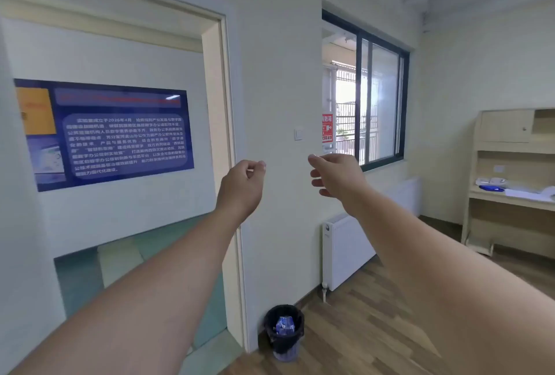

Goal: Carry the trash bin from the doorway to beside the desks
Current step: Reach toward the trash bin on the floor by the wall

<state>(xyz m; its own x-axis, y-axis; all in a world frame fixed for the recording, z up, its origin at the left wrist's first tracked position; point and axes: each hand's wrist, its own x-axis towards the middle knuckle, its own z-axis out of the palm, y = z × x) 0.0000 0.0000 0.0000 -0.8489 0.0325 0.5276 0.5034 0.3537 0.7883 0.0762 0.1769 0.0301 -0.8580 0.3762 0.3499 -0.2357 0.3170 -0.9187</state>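
Note:
A small blue trash bin lined with a black bag stands on the wooden floor against the wall, just right of the open doorway. Blue and white rubbish lies inside it. Both my arms are stretched forward at chest height, far above the bin. My left hand has its fingers curled in, thumb touching the forefinger, holding nothing. My right hand is loosely spread with the fingers apart, also empty. A pale wooden desk with shelves stands at the far right.
A white radiator hangs on the wall below a dark-framed window. A light switch sits between doorway and window. Through the doorway a blue poster hangs above a green tiled floor. Wooden flooring stretches toward the desk.

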